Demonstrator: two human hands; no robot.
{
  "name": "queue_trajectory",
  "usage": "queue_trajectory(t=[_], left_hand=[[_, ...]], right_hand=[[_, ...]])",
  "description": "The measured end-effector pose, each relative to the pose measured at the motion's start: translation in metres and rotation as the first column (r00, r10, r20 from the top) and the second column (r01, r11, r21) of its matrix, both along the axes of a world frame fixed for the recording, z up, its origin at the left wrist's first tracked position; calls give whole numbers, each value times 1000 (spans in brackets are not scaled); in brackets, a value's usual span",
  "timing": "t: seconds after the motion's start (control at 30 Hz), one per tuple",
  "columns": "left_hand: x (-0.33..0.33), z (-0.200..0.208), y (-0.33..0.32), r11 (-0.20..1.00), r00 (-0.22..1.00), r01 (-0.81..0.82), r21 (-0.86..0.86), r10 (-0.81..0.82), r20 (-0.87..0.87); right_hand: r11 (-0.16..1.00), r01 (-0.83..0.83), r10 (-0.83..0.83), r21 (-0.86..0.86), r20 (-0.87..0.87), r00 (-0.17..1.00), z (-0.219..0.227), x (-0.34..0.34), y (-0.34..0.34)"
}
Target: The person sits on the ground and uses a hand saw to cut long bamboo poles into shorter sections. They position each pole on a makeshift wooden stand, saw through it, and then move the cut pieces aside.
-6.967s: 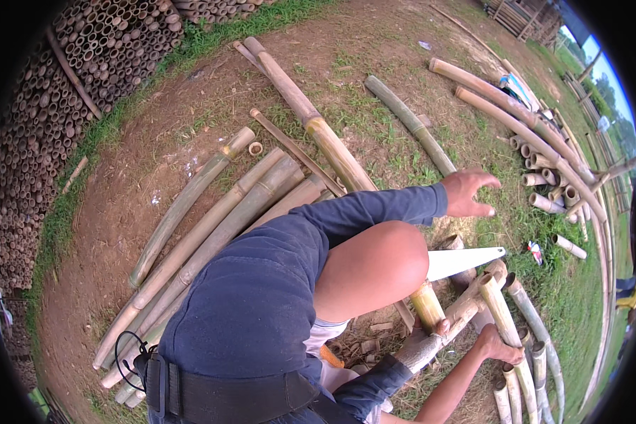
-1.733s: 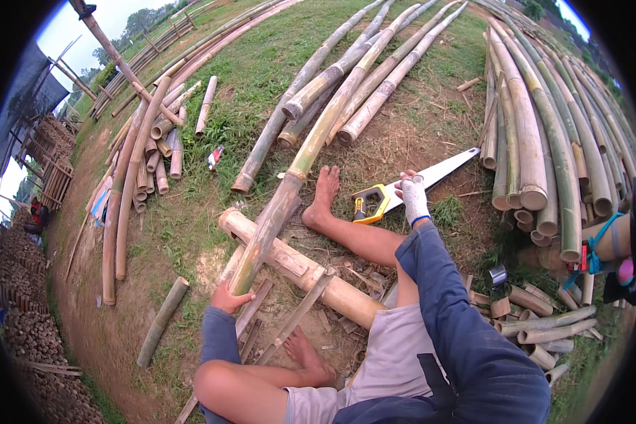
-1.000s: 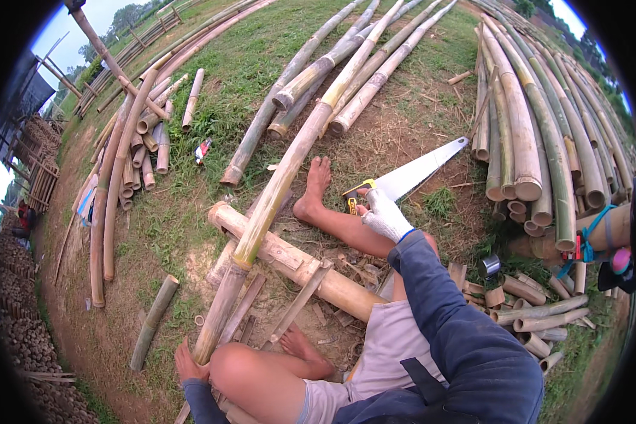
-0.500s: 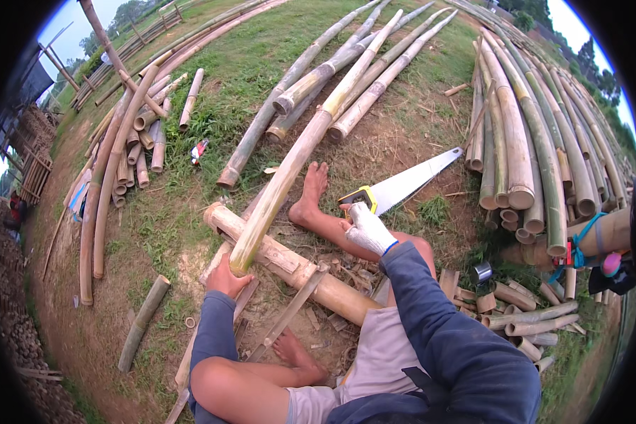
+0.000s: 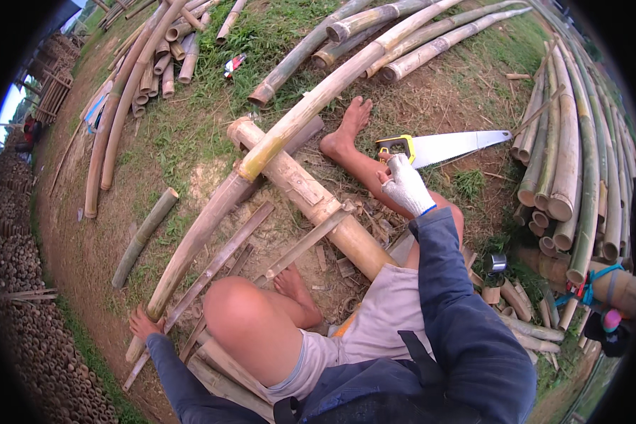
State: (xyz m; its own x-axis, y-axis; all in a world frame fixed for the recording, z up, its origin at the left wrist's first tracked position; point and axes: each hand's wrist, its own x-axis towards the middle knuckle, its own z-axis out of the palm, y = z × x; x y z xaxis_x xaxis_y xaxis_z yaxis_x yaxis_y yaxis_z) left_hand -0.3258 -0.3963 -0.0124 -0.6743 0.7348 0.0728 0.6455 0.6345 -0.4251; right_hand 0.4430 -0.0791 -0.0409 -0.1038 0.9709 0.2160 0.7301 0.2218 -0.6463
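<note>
Though 1 bamboo pole (image 5: 265, 153) lay positioned, no cut showed

Placement across the log (image 5: 325, 208) appeared nearly complete; sawing seemed to remain. The left hand (image 5: 146, 324) was wrapped around the pole near its lower-left end. The saw (image 5: 445, 147) lay right of the log, clear of the pole. The gloved right hand (image 5: 408, 187), half curled, overlapped its grip end; whether it held on could not be told.

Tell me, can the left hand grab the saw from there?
Probably not: the left hand is on the near part of the bamboo pole, and the thick log and right leg lie between it and the saw.
</note>
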Motion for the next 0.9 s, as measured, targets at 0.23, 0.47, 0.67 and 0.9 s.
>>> queue_trajectory(t=[0.23, 0.47, 0.67, 0.9], left_hand=[[32, 37, 38, 826, 806, 409, 389, -527, 270], [165, -5, 155, 454, 490, 673, 584, -865, 107], [214, -95, 146, 571, 462, 677, 464, -821, 336], [138, -163, 120, 989, 722, 135, 67, -144, 677]], right_hand=[[991, -76, 79, -106, 18, 997, -33, -14, 11], [984, -152, 151, 96, 17, 988, -56, 2, 29], [997, -66, 57, -41, -202, 978, -34, -13, 24], [898, -439, 432, -5, -166, 886, 41, -130, -29]])
